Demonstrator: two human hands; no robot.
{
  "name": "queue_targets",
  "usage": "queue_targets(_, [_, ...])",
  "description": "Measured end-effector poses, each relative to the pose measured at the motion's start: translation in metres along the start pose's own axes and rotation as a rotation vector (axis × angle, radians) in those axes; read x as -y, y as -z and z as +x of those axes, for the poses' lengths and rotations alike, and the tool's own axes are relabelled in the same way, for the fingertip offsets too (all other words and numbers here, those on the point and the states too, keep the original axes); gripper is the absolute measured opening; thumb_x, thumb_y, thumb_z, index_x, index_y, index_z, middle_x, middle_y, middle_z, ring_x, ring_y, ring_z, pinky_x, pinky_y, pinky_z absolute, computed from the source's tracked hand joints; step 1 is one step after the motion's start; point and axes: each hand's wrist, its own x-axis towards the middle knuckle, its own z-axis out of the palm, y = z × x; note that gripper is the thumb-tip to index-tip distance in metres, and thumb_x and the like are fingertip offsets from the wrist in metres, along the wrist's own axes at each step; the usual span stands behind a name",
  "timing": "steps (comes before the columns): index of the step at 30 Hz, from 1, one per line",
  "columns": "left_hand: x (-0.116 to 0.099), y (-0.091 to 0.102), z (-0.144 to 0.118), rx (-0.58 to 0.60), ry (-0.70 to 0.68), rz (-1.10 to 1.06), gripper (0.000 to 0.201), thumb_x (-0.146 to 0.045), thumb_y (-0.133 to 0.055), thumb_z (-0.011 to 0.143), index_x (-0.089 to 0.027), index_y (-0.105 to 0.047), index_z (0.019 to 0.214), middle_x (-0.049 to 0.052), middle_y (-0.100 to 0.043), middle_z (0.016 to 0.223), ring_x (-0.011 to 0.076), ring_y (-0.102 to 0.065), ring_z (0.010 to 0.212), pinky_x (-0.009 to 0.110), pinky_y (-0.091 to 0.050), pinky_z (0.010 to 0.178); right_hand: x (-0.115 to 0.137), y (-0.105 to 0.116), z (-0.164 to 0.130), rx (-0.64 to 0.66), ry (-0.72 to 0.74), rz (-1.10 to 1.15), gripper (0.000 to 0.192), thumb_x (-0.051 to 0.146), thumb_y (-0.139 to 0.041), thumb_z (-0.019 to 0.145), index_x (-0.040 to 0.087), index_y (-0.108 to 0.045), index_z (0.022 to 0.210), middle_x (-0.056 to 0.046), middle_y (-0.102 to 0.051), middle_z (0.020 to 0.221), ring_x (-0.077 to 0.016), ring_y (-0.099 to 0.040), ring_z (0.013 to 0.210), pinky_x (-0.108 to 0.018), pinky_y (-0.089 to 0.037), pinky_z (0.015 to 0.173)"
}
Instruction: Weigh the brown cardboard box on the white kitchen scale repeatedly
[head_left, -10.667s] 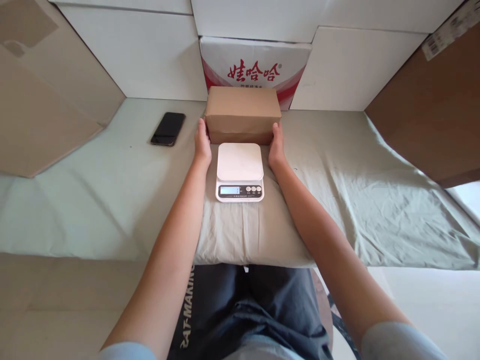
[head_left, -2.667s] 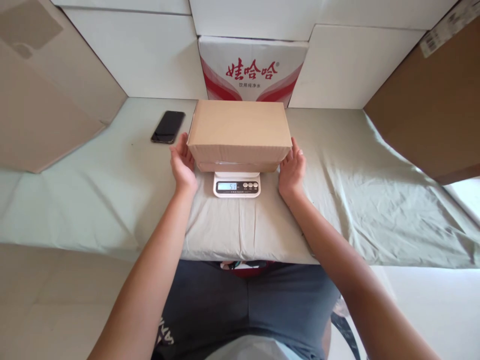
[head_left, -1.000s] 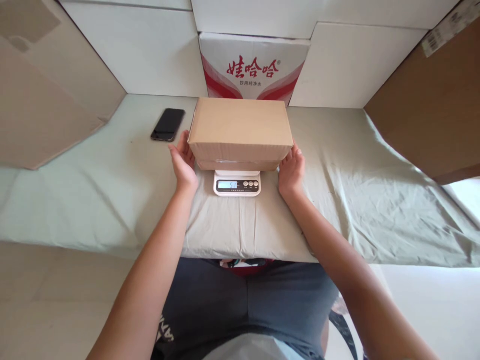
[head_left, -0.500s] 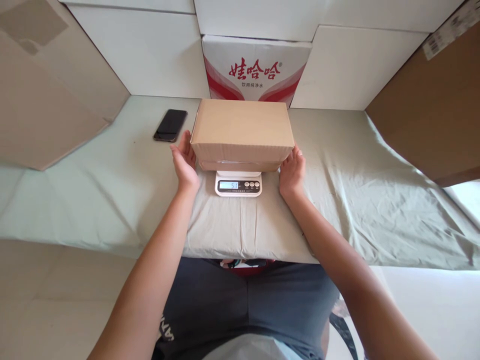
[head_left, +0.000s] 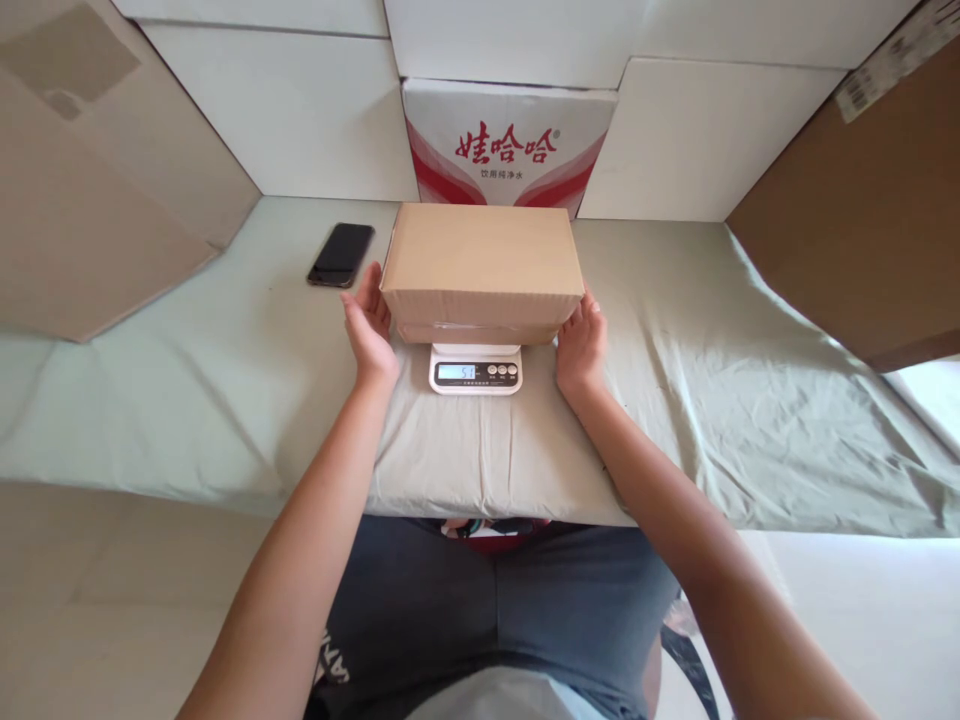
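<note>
A plain brown cardboard box [head_left: 482, 268] rests on a small white digital scale [head_left: 475, 368] whose lit display reads 51. The scale stands on a table draped in a pale green cloth [head_left: 225, 370]. My left hand [head_left: 369, 328] is held flat beside the box's left end, fingers apart, close to it or just touching. My right hand [head_left: 580, 346] is cupped at the box's right lower corner in the same way. Neither hand grips the box.
A black phone [head_left: 340, 254] lies on the cloth to the left of the box. A red and white printed carton [head_left: 510, 145] stands right behind the box among white panels. Large brown cardboard boxes lean at the far left [head_left: 90, 190] and right [head_left: 862, 220].
Ten seconds ago the box sat on the cloth behind the bare scale with both hands on its ends. It now lies on the scale; over the last second nothing has moved.
</note>
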Motion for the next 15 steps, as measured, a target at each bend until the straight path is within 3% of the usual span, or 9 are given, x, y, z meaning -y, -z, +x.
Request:
queue_targets(6, [-0.014, -0.004, -0.013, 0.003, -0.141, 0.053, 0.091, -0.093, -0.033, 0.085, -0.029, -0.067, 0.141, 0.007, -0.053, 0.165, 0.0308, -0.040, 0.159, 0.042, -0.035, 0.131, 0.004, -0.001, -0.005, 0.027, 0.050, 0.000, 0.067, 0.072, -0.050, 0.085, 0.037, -0.057, 0.142, 0.003, -0.049, 0.167, -0.0259, -0.033, 0.165, -0.053, -0.019, 0.140])
queue_targets(12, [-0.019, -0.010, -0.021, 0.039, -0.148, 0.018, 0.084, -0.088, -0.042, 0.086, -0.027, -0.070, 0.136, 0.008, -0.059, 0.160, 0.0326, -0.048, 0.154, 0.045, -0.043, 0.125, 0.009, -0.005, -0.011, 0.089, 0.112, -0.009, 0.069, 0.072, -0.050, 0.087, 0.036, -0.056, 0.145, 0.003, -0.049, 0.168, -0.0269, -0.033, 0.165, -0.054, -0.021, 0.140])
queue_targets(15, [-0.017, -0.010, -0.021, 0.033, -0.137, 0.022, 0.087, -0.091, -0.037, 0.085, -0.028, -0.071, 0.135, 0.006, -0.060, 0.158, 0.0311, -0.050, 0.153, 0.042, -0.043, 0.125, 0.008, -0.005, -0.012, 0.108, 0.126, -0.007, 0.068, 0.072, -0.050, 0.088, 0.036, -0.057, 0.145, 0.004, -0.048, 0.168, -0.0274, -0.033, 0.165, -0.053, -0.021, 0.140])
